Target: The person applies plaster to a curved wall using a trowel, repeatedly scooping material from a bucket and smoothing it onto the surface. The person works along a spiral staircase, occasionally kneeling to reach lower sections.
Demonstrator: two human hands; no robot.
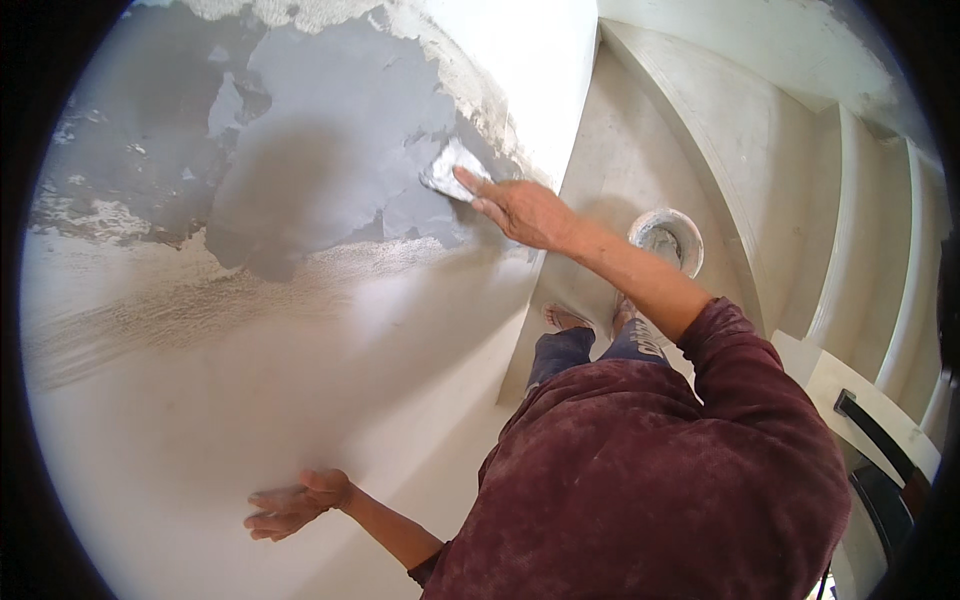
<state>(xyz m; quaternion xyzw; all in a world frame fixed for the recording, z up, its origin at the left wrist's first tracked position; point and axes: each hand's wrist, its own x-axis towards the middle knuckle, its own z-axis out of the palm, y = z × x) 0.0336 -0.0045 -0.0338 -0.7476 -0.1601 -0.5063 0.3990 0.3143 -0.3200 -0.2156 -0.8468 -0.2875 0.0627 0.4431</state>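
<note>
My right hand (530,212) grips a putty knife (456,172), its broad blade smeared with white paste. The blade lies against the wall at the right edge of a smooth grey plaster patch (330,140). Index finger and thumb press along the tool, and its handle is hidden in my palm. Lower on the left, my left hand (297,503) is at the white part of the wall (200,400) with its fingers apart. A greyish area shows between those fingers; whether it is shadow or smeared paste is unclear.
A paste-crusted round bucket (694,240) stands on the floor just beyond my feet (565,318). Curved pale stairs (780,190) rise to the right. A dark handrail (880,435) runs along the lower right, close to my right side.
</note>
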